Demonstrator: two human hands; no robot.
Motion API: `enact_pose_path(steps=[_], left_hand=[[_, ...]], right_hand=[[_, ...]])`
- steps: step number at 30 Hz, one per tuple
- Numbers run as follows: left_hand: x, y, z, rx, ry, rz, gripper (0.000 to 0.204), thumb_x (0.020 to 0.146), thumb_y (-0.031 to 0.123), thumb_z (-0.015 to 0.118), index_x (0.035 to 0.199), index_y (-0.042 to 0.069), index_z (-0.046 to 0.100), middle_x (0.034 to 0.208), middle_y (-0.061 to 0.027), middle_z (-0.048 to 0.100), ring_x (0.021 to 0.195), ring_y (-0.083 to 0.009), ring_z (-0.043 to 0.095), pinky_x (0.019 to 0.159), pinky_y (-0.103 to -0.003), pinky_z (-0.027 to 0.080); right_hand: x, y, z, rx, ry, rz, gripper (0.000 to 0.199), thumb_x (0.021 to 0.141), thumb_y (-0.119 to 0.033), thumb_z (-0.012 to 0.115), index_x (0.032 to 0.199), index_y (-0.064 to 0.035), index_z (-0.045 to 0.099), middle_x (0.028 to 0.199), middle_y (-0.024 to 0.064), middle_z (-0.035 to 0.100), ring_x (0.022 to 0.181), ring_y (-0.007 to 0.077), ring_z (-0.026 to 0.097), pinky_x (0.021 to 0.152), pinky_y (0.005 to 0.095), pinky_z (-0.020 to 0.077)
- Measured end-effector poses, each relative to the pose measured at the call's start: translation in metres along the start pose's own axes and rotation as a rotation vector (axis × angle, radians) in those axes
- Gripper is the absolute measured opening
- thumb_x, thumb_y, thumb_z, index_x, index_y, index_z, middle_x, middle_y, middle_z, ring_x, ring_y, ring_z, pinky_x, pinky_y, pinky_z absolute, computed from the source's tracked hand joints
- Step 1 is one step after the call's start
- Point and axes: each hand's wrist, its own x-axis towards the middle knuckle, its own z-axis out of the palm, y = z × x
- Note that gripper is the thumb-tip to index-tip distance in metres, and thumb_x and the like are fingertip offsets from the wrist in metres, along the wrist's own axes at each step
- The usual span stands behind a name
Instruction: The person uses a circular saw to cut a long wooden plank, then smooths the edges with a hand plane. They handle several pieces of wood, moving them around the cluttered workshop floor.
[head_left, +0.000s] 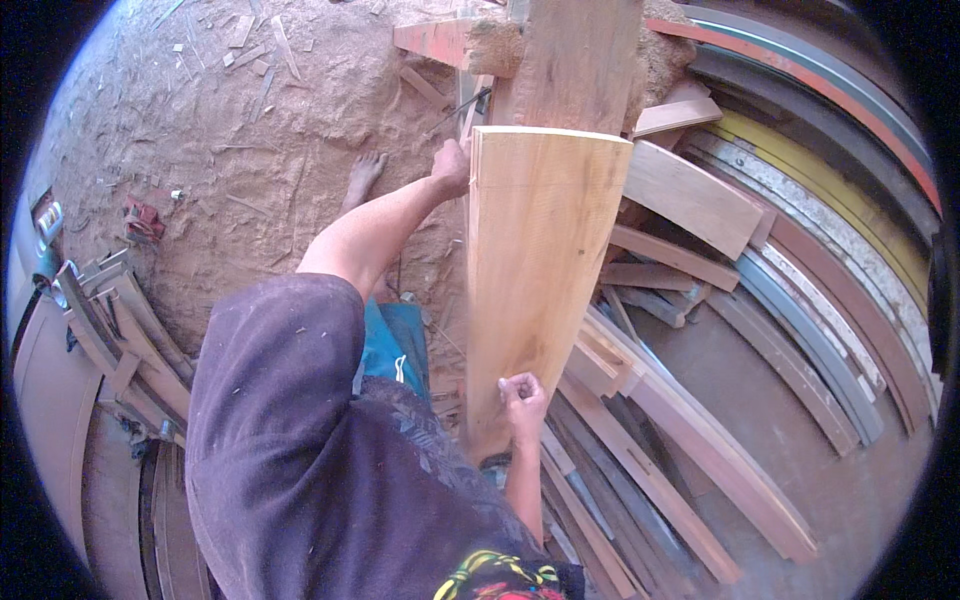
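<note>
A wide, pale wooden board (545, 230) runs lengthwise in front of me, its far end lapping a darker timber piece. My left hand (455, 167) is closed at the board's far left edge, with the fingertips partly out of sight against that edge. On the board's near part rests my right hand (524, 402), its fingers curled into a pinch. Something small and pale shows at the fingertips, too small to name. Past the far end stands the darker timber (580, 60), next to an orange-red metal part (432, 40).
Several planks and offcuts (690, 440) lie stacked to the right, with long coloured boards (820, 180) beyond them. Sawdust and wood scraps cover the ground (230, 130) at the left. Curved-looking wooden frames (130, 330) lean at far left near a red tool (144, 219).
</note>
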Motion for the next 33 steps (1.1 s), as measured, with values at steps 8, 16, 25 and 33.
enact_pose_path(steps=[8,16,25,33], left_hand=[[-0.071,0.084,-0.051,-0.247,-0.034,-0.213,0.062,0.103,0.052,0.045,0.116,-0.007,0.060,0.118,-0.0340,0.065,0.110,-0.0453,0.066,0.093,-0.052,0.052],[-0.133,0.073,-0.045,-0.218,0.217,-0.259,0.059,0.105,0.049,0.043,0.123,-0.005,0.054,0.119,-0.0351,0.064,0.109,-0.0477,0.066,0.093,-0.054,0.053],[-0.123,0.068,-0.026,-0.128,0.090,-0.139,0.061,0.105,0.050,0.043,0.123,-0.008,0.054,0.120,-0.0375,0.062,0.112,-0.0498,0.064,0.094,-0.055,0.052],[-0.124,0.075,-0.058,-0.228,0.066,-0.210,0.059,0.105,0.048,0.044,0.122,-0.008,0.053,0.115,-0.0362,0.065,0.099,-0.0479,0.069,0.081,-0.054,0.057]], right_hand=[[-0.001,0.005,0.004,0.027,0.008,-0.080,0.014,0.088,-0.011,0.077,0.083,-0.0046,0.065,0.071,-0.0001,0.065,0.065,0.0085,0.059,0.062,0.0270,0.0479],[0.000,0.006,0.009,0.057,0.025,-0.187,0.016,0.091,-0.011,0.075,0.083,-0.0045,0.063,0.071,0.0000,0.063,0.064,0.0074,0.058,0.060,0.0239,0.0461],[0.002,0.013,0.012,0.152,0.044,-0.209,0.016,0.092,-0.014,0.076,0.088,-0.0052,0.063,0.072,0.0009,0.065,0.065,0.0080,0.060,0.061,0.0236,0.0488],[0.003,0.015,0.013,0.182,0.063,-0.183,0.015,0.092,-0.012,0.075,0.087,-0.0050,0.063,0.073,0.0020,0.066,0.064,0.0081,0.061,0.059,0.0236,0.0503]])
